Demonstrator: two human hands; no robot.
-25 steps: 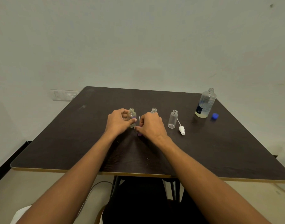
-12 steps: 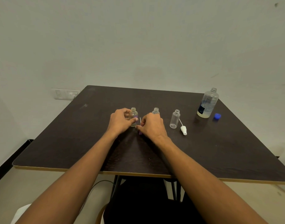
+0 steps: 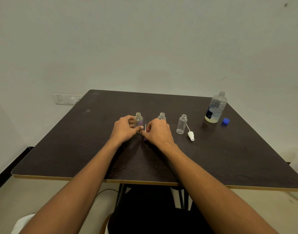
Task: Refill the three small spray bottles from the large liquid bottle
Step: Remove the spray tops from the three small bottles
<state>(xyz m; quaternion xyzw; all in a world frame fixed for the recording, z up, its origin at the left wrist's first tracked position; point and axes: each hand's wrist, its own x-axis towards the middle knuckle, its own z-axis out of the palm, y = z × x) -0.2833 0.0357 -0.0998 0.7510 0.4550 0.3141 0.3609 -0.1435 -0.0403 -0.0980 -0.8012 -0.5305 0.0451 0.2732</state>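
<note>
Left hand (image 3: 126,128) curled around the leftmost small clear plastic spray bottle (image 3: 138,119), upright on the dark table (image 3: 229,154). Right hand (image 3: 159,131) pinched a purple spray-pump with white tube (image 3: 145,130). Large clear liquid bottle (image 3: 215,108) stood uncapped, far right.

Counting what's sitting on the tabletop (image 3: 229,157): three small clear spray bottles, all standing uncapped, the left one (image 3: 138,120), the middle one (image 3: 161,116) and the right one (image 3: 182,124). One large liquid bottle (image 3: 216,107), also standing open, with a little yellowish liquid showing at the bottom. One blue cap (image 3: 226,121) lying beside it. One white spray head (image 3: 190,135) with its dip tube is lying loose, and a second spray head (image 3: 145,130), purple-ish, is peeking out between the two hands, left (image 3: 125,130) and right (image 3: 158,132). One wall switch plate (image 3: 66,98) too.
</note>
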